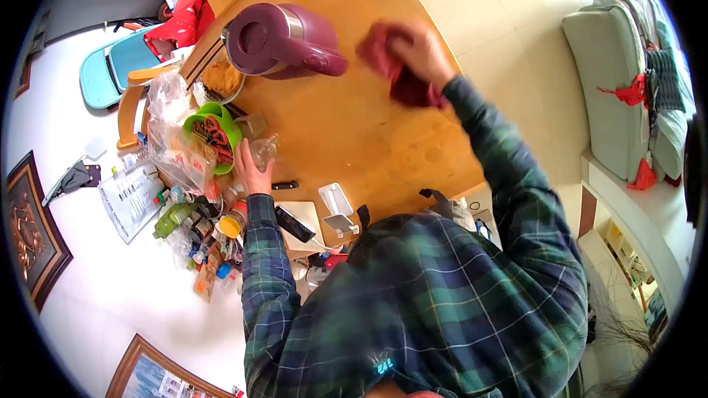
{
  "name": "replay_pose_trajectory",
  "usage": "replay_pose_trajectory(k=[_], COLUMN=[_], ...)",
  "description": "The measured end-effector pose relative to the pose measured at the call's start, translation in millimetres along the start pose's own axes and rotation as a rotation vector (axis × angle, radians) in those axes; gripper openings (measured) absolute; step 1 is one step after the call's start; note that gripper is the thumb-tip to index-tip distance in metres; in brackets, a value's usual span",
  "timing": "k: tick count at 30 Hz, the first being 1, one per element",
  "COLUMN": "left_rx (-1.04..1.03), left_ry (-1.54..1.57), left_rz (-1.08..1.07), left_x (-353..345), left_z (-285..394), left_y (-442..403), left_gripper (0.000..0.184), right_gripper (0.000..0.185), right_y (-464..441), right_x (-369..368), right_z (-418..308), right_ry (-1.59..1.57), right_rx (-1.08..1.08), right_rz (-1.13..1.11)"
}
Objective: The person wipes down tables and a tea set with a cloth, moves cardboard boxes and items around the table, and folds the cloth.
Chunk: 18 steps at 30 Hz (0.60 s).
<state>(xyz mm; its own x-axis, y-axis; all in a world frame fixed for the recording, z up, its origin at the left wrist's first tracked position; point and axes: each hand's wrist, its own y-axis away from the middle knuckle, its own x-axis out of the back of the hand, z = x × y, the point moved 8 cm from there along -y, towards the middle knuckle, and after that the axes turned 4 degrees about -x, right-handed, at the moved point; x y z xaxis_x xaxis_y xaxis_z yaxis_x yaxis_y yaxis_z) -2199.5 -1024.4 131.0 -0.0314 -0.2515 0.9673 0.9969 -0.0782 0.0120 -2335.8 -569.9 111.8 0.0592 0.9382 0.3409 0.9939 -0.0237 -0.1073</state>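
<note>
1 o'clock: my right hand [419,50] grips red cloth [414,90] | 9 o'clock: left hand [254,169], grip I can't tell | 11 o'clock: wide swing could topple purple jug [284,40]

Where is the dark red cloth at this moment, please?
In the head view, the dark red cloth is in the right hand, towards the right side of the wooden table and to the right of the purple jug.
</note>
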Motion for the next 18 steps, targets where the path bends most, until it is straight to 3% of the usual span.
replay_pose_trajectory(k=[1,3,4,5,6,8,9,10,13,18], left_rx=[-0.010,0.060,0.124,0.102,0.101,0.112,0.149,0.164,0.181,0.135], left_ry=[-0.017,0.000,0.022,0.019,0.004,-0.012,-0.018,-0.042,-0.005,-0.075], left_rz=[0.014,-0.008,-0.036,-0.037,-0.036,0.027,-0.006,-0.004,-0.019,-0.012], left_x=[-1.7,-10.3,-15.8,-18.7,-20.2,-15.4,-20.8,-21.9,-23.8,-22.1], left_z=[1.3,-4.4,-10.5,-9.4,-8.2,-2.3,-3.2,-6.2,-5.4,-7.4], left_y=[0.8,3.7,6.8,5.6,2.7,2.2,2.9,2.7,8.1,7.8], left_gripper=[0.087,0.085,0.084,0.082,0.082,0.083,0.085,0.085,0.089,0.092], right_gripper=[0.023,0.028,0.047,0.044,0.050,0.058,0.065,0.062,0.045,0.032], right_y=[-35.5,-119.1,-140.7,-169.9,-199.8,-213.3,-206.8,-199.6,-199.1,-141.8], right_x=[11.7,9.8,1.1,-22.5,-31.1,-65.2,-86.3,-98.5,-102.8,-76.1], right_z=[-15.5,-11.8,-26.6,-11.0,-8.6,-1.2,12.2,14.4,19.8,39.9], right_ry=[-0.221,0.011,0.101,-0.137,0.231,0.583,0.754,0.994,1.001,0.852], right_rx=[-0.013,0.277,0.060,-0.142,0.215,-0.134,-0.138,-0.074,0.051,0.268], right_rz=[-0.005,0.038,-0.147,-0.327,-0.049,-0.271,-0.357,-0.220,0.018,-0.031])
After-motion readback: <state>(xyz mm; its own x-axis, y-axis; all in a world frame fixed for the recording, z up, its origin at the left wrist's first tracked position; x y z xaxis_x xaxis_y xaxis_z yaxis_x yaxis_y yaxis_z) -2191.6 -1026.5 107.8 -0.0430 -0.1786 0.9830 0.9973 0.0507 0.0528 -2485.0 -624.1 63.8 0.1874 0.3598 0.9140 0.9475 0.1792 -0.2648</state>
